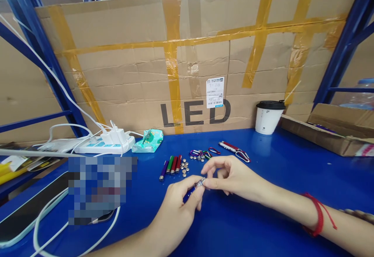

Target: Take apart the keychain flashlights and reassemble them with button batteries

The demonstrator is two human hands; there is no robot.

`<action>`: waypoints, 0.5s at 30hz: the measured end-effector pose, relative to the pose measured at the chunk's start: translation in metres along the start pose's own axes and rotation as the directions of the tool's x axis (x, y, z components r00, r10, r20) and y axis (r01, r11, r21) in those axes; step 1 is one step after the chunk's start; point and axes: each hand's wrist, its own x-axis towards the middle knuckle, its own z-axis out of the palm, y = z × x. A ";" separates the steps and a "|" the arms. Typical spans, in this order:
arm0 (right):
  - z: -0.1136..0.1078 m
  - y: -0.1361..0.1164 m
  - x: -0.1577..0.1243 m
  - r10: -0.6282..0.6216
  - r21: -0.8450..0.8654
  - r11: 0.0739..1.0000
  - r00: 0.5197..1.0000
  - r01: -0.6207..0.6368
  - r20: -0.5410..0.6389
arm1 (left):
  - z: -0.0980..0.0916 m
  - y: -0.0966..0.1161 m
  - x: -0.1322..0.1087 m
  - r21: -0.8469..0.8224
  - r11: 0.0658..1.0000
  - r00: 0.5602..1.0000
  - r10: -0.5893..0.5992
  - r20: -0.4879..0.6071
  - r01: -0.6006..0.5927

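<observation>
My left hand (178, 206) is wrapped round a small dark blue tube (189, 194) with a silver end, held between thumb and fingers. The thumb and index finger of my right hand (230, 174) pinch at that silver end, where any small part between them is too small to name. Just beyond my hands lie several coloured tubes (174, 164) in blue, green and red. Beside them are several round silver button-like pieces (184, 167). Coloured carabiner clips (214, 150) sit farther back, near a red and silver pair of tubes (230, 146) with a clip.
A lidded white cup (267, 120) and an open cardboard box (336, 132) stand at the back right. On the left are a power strip (101, 145) with cables, a green packet (148, 141) and a phone (35, 206). A large cardboard sheet (131, 78) closes off the back.
</observation>
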 end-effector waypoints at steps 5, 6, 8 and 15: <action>-0.006 -0.002 0.002 -0.166 -0.062 0.984 0.984 0.169 0.062 | 0.001 -0.001 -0.001 0.033 0.999 0.999 0.031 -0.019 -0.030; -0.008 -0.002 0.002 -0.206 -0.074 0.975 0.976 0.211 0.074 | 0.001 -0.001 -0.001 0.043 0.998 0.999 0.037 -0.011 -0.037; -0.010 -0.004 0.001 -0.285 -0.117 0.949 0.954 0.294 0.088 | 0.001 0.000 -0.002 0.047 0.998 0.999 0.044 0.011 -0.045; -0.009 -0.009 -0.003 -0.362 -0.176 0.910 0.926 0.376 0.109 | -0.001 0.002 -0.004 0.051 0.995 0.992 0.087 0.087 -0.091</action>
